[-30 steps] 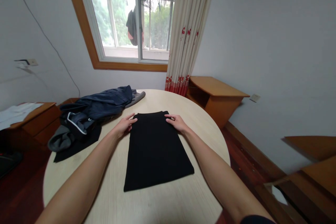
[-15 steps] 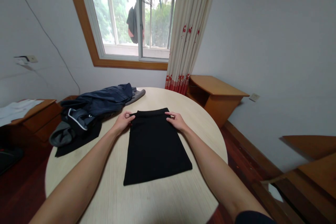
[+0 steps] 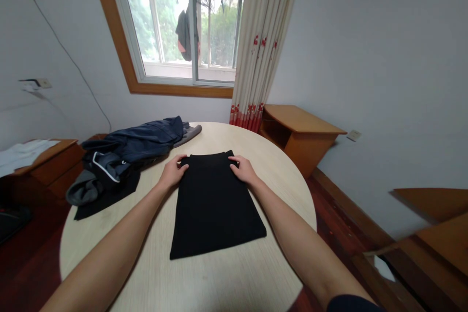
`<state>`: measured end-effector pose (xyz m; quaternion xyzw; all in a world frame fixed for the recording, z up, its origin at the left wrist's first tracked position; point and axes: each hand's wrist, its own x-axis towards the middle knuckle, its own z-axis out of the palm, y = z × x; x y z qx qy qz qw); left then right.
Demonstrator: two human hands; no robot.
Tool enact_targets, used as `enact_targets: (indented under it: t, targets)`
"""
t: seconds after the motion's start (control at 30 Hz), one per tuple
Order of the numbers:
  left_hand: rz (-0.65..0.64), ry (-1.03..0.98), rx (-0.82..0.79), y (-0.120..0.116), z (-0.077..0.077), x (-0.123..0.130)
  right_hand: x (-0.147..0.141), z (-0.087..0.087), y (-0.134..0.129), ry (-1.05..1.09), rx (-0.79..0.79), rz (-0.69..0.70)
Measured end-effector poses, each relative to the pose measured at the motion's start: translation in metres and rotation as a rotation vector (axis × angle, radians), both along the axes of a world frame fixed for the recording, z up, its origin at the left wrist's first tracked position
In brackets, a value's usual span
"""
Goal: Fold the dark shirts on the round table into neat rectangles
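Note:
A black skirt (image 3: 217, 209) lies flat in front of me, its narrow waist edge away from me and its wider hem nearest. My left hand (image 3: 173, 170) grips the far left corner between thumb and fingers. At the far right corner, my right hand (image 3: 242, 168) holds the cloth the same way, thumb on top and fingers at the edge. Some fingertips are hidden against the dark fabric.
The skirt rests on a round pale wooden table (image 3: 219, 282). A heap of dark blue and grey clothes (image 3: 142, 137) covers its far left side. Beyond stand a wooden desk (image 3: 303, 119), a curtain (image 3: 263, 44) and a window. A wooden cabinet (image 3: 54, 170) is at left.
Both hands have shifted slightly at the corners, with the left fingers now curled further around the edge. The skirt's waist edge looks flatter; its body has hardly moved.

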<state>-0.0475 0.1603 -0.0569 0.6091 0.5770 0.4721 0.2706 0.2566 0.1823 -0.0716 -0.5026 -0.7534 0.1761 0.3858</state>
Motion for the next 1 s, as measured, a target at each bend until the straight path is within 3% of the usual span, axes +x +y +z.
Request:
enact_targets:
  t: [0.13,0.3,0.4,0.53,0.63,0.73,0.83,1.0]
  targets:
    - [0.002,0.013,-0.038,0.004,0.0,-0.003,-0.001,0.001,-0.001,-0.047,0.004,-0.027]
    - [0.067,0.035,0.139,0.005,0.002,-0.003,-0.006,0.007,-0.004,-0.062,0.165,-0.074]
    - [0.053,0.107,0.131,0.006,-0.001,-0.003,-0.009,0.01,-0.007,-0.152,0.129,-0.112]
    - [0.044,0.33,0.105,0.002,-0.003,-0.001,-0.013,0.019,-0.014,-0.374,0.027,-0.157]
    - [0.077,0.61,0.194,-0.01,0.002,0.011,-0.02,0.028,-0.024,-0.517,0.084,-0.182]
    - [-0.065,0.816,0.232,-0.027,0.006,0.033,-0.031,0.032,-0.034,-0.555,0.12,0.018]
    - [-0.267,0.916,0.132,-0.037,0.004,0.053,-0.04,0.027,-0.038,-0.591,-0.008,0.27]
    - [-0.313,0.948,-0.078,-0.027,-0.004,0.052,-0.039,0.02,-0.031,-0.608,-0.192,0.213]
